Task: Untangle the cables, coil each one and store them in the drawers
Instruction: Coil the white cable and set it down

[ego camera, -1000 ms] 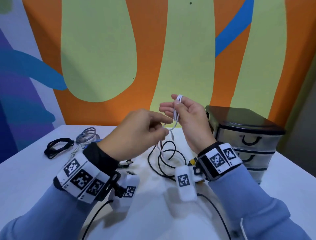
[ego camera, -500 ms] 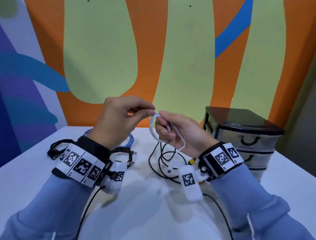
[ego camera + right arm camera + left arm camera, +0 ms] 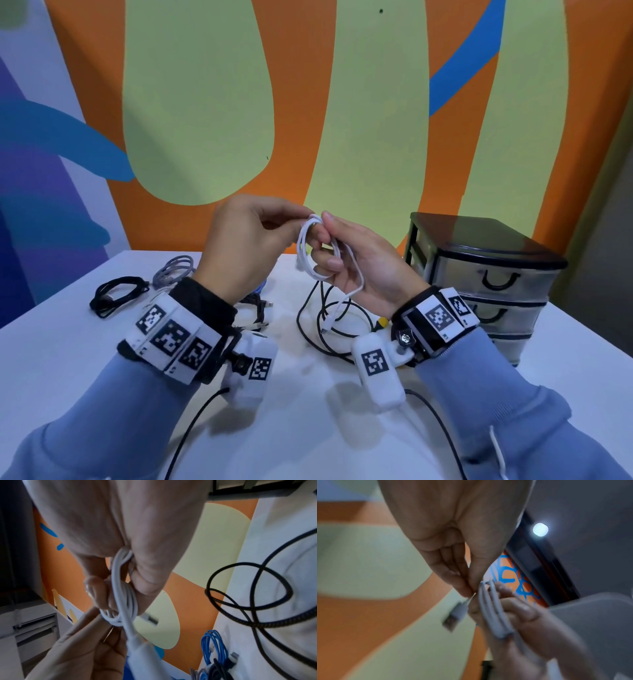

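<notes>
A thin white cable [image 3: 310, 253] is wound in loops round the fingers of my right hand [image 3: 346, 260], held above the table. My left hand [image 3: 253, 236] pinches the cable at the top of the coil. The white cable [image 3: 123, 592] runs between thumb and fingers in the right wrist view, its USB plug [image 3: 150, 619] hanging free. From the left wrist, the coil [image 3: 493, 612] and the plug [image 3: 455, 615] show beside my left fingertips. A loose tail with a small plug [image 3: 329, 322] dangles below. The drawer unit [image 3: 486, 281] stands at the right, drawers closed.
A loose black cable [image 3: 329, 329] lies uncoiled on the white table [image 3: 308, 428] under my hands. At the left lie a coiled black cable [image 3: 116, 296], a coiled grey cable [image 3: 173, 272] and a blue one [image 3: 214, 647] partly behind my left wrist. A painted wall stands behind.
Another loop of the white cable has gone onto my right fingers. Both hands stay raised and close together, and my left hand pinches the coil's top.
</notes>
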A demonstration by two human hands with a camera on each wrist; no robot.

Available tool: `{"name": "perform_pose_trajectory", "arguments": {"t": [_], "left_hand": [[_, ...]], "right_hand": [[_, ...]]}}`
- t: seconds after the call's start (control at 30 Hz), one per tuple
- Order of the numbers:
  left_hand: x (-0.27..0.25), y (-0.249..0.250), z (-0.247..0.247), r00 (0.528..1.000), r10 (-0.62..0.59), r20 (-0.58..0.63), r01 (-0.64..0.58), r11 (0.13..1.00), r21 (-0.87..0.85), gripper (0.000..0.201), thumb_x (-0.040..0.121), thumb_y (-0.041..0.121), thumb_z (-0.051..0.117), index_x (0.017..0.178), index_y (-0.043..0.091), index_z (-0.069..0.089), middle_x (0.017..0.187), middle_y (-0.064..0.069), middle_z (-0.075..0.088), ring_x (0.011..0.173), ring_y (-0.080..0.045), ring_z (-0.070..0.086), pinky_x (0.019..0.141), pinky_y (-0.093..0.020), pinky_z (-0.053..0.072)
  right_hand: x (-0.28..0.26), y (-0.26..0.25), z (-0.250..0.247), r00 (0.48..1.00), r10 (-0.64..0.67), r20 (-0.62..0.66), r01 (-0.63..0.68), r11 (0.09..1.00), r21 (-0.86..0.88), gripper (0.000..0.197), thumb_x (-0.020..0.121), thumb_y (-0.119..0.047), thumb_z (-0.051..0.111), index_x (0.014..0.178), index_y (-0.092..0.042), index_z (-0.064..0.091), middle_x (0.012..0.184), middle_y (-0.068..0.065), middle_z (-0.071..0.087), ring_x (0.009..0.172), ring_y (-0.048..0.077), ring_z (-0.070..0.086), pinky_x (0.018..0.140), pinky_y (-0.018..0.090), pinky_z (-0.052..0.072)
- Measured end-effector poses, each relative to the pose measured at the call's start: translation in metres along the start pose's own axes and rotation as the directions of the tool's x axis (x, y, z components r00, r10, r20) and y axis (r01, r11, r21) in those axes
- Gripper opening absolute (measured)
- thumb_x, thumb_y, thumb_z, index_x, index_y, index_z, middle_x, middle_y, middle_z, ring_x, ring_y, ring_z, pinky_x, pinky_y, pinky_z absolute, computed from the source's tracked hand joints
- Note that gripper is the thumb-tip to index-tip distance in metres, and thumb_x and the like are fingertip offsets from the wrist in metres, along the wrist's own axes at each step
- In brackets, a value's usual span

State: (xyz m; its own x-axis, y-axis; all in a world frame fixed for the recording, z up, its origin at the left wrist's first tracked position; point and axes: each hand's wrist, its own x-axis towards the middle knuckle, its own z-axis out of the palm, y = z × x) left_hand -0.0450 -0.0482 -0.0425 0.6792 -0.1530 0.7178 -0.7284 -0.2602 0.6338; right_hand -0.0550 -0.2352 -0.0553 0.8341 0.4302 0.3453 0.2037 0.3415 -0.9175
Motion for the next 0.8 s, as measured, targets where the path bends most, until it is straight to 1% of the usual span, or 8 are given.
{"name": "perform_pose_trajectory", "arguments": {"t": [0.1,0.2,0.33,0.47,0.57,0.67,0.73,0.8], "left_hand": [[0.000,0.008,0.000,0.982,-0.184,0.046,0.189,0.950,-0.247,0.018,0.095,-0.004,0.068,0.104,0.004,0.081,0.095,-0.009,0.082,0.091,-0.021,0.080,0.091,-0.037,0.064],[-0.001,0.013,0.001,0.967,-0.228,0.111,0.252,0.911,-0.328,0.014,0.097,0.002,0.068,0.104,-0.001,0.079,0.097,-0.017,0.081,0.092,-0.025,0.078,0.093,-0.035,0.063],[-0.003,0.009,0.004,0.957,-0.271,0.102,0.289,0.924,-0.252,0.039,0.080,0.010,0.090,0.115,0.008,0.072,0.093,-0.013,0.081,0.088,-0.027,0.079,0.090,-0.040,0.061],[-0.002,0.009,0.003,0.930,-0.331,0.159,0.367,0.857,-0.362,0.051,0.079,0.012,0.091,0.124,0.014,0.068,0.098,-0.016,0.080,0.092,-0.027,0.075,0.103,-0.042,0.051],[-0.001,0.016,0.005,0.882,-0.395,0.256,0.471,0.717,-0.515,0.040,0.091,0.007,0.073,0.130,0.009,0.068,0.096,-0.013,0.074,0.092,-0.028,0.066,0.100,-0.042,0.048],[-0.002,0.021,0.007,0.806,-0.470,0.361,0.576,0.477,-0.664,0.044,0.091,0.004,0.052,0.133,0.000,0.065,0.076,-0.006,0.059,0.072,-0.023,0.061,0.091,-0.042,0.049],[-0.003,0.022,0.005,0.779,-0.450,0.436,0.597,0.322,-0.735,0.048,0.086,0.007,0.054,0.132,-0.001,0.066,0.074,-0.003,0.052,0.068,-0.020,0.054,0.093,-0.042,0.044],[-0.002,0.021,0.001,0.784,-0.400,0.475,0.601,0.299,-0.741,0.046,0.085,0.009,0.062,0.129,0.003,0.072,0.079,-0.001,0.054,0.072,-0.018,0.052,0.098,-0.045,0.038]], "right_hand": [[0.001,0.001,0.003,0.995,-0.032,-0.099,0.024,0.997,-0.073,0.031,0.112,-0.028,0.044,0.085,-0.013,0.050,0.078,-0.003,0.050,0.063,0.011,0.040,0.064,0.022,0.034],[0.004,0.004,0.004,0.981,-0.083,-0.176,0.068,0.993,-0.093,0.028,0.112,-0.026,0.046,0.089,-0.012,0.055,0.080,-0.002,0.056,0.068,0.011,0.044,0.067,0.020,0.041],[0.007,0.009,0.002,0.965,-0.113,-0.238,0.082,0.987,-0.135,0.025,0.109,-0.027,0.053,0.107,-0.008,0.068,0.098,0.015,0.053,0.082,0.023,0.049,0.071,0.019,0.052],[0.008,0.008,-0.002,0.944,-0.200,-0.263,0.065,0.893,-0.446,0.045,0.110,-0.037,0.049,0.099,0.003,0.066,0.086,0.010,0.049,0.085,0.023,0.048,0.082,0.036,0.050],[0.007,0.008,0.000,0.935,-0.302,-0.186,0.137,0.792,-0.595,0.049,0.113,-0.031,0.044,0.088,0.009,0.055,0.075,0.006,0.044,0.073,0.021,0.040,0.070,0.034,0.038],[0.007,0.011,0.003,0.920,-0.362,-0.150,0.177,0.726,-0.665,0.046,0.112,-0.030,0.046,0.089,0.009,0.056,0.072,0.015,0.050,0.063,0.025,0.047,0.057,0.043,0.043],[0.006,0.012,0.005,0.890,-0.435,-0.138,0.212,0.661,-0.720,0.041,0.111,-0.032,0.049,0.090,0.001,0.061,0.073,0.021,0.056,0.057,0.028,0.056,0.052,0.049,0.047],[0.004,0.009,0.006,0.855,-0.504,-0.122,0.257,0.616,-0.745,0.035,0.111,-0.032,0.050,0.090,-0.008,0.064,0.070,0.021,0.058,0.054,0.033,0.060,0.048,0.046,0.047]]}}
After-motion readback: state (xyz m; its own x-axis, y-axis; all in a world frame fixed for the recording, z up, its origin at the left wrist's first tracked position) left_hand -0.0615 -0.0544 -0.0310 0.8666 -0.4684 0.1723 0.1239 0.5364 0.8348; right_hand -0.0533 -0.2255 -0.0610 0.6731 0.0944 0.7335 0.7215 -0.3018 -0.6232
